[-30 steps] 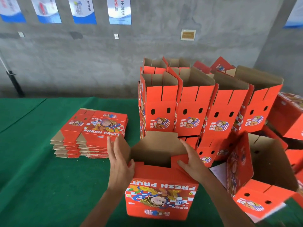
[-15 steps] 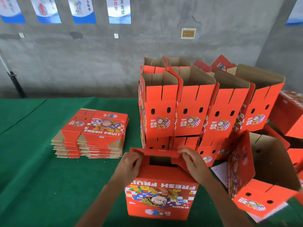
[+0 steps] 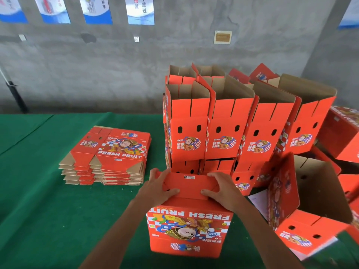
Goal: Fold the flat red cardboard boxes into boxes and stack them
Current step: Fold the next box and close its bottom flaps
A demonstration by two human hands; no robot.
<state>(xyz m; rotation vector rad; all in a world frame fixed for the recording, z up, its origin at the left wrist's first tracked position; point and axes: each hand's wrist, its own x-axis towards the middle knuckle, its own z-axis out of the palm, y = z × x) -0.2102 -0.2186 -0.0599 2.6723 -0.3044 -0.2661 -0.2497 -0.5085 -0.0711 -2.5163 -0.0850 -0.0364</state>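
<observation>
A red fruit box (image 3: 189,230) stands upside down on the green table in front of me, its print facing me inverted. Its bottom flaps (image 3: 191,184) lie folded flat across the top. My left hand (image 3: 159,186) presses on the left side of the flaps and my right hand (image 3: 221,188) on the right side, fingers curled over the edges. A pile of flat red boxes (image 3: 110,152) lies to the left. Folded open-topped boxes (image 3: 229,129) are stacked in rows behind.
One folded box (image 3: 310,210) lies tipped on its side at the right, its opening facing up and left, with white paper (image 3: 258,202) beneath. More red boxes (image 3: 345,133) lean at the far right. A grey concrete wall with posters rises behind the green table (image 3: 48,210).
The box's brown flaps stood open a second ago. Both hands folded them inward, and now the flaps lie shut and flat under my palms.
</observation>
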